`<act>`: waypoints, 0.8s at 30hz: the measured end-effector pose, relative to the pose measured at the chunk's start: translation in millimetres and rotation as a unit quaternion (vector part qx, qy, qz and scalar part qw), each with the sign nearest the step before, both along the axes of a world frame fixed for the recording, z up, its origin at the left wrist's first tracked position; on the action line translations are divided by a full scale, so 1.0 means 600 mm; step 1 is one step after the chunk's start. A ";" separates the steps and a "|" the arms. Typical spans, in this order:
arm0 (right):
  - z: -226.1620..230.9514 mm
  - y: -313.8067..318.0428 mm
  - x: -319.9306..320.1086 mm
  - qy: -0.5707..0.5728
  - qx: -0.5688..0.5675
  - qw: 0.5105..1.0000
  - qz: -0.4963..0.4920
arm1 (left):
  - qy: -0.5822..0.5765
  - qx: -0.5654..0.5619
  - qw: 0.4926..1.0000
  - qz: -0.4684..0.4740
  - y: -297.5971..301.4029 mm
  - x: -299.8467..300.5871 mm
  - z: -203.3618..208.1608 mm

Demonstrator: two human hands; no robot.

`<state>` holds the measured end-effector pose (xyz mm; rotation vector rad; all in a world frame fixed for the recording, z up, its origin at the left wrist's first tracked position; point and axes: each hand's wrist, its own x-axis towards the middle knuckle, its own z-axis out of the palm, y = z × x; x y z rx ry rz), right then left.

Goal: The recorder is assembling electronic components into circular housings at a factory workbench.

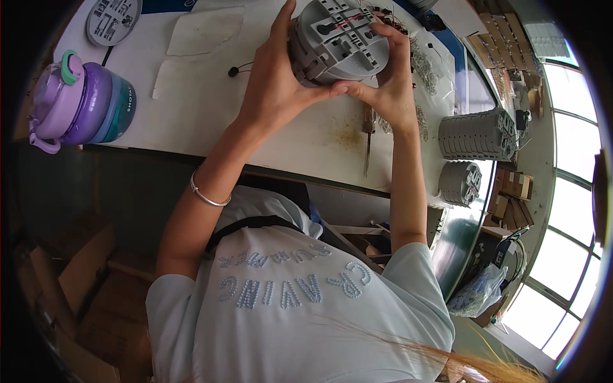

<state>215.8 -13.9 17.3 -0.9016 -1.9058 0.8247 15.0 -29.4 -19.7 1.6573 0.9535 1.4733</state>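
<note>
A thick grey plastic disc stack, round and slotted, was between the bare left hand and the bare right hand, over the far part of the white tabletop; both hands were closed round its rim, gripping from opposite sides, the thumbs close together at its near edge and a right finger bent at the upper rim; this spread hold presumably suited a body too broad for one palm, and it left most of the slotted face, with its thin red wire, uncovered; whether the underside touched anything could not be told.

The slim screwdriver with a brownish handle lay just beside the right forearm, likely for easy reach; the tall ribbed grey stack and the short grey stack were at the right edge, probably to free the middle; the purple-and-teal plastic bottle was well apart at the left, perhaps out of the way.

Counted, there were three grey stacks, the held one included; one loose grey slotted disc at upper left; one screwdriver; one bottle; two pale flat sheets; the small silvery pieces at right were too many and too fine to count.
</note>
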 end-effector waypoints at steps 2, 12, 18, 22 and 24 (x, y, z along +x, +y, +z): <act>-0.006 -0.004 -0.004 0.021 -0.010 1.000 -0.016 | 0.051 0.014 0.999 0.010 -0.003 -0.003 0.012; -0.008 -0.015 -0.013 0.053 -0.013 0.998 -0.040 | 0.054 0.055 0.997 0.013 0.004 0.000 -0.007; -0.011 -0.014 -0.020 0.065 -0.011 0.996 -0.054 | -0.016 0.040 0.999 -0.031 0.012 0.000 -0.017; -0.022 -0.010 -0.019 0.039 0.010 0.999 -0.035 | 0.032 0.024 0.999 -0.028 -0.001 -0.012 -0.017; -0.019 -0.009 -0.019 0.046 -0.014 0.998 -0.041 | 0.059 -0.007 0.998 -0.026 -0.004 -0.014 -0.017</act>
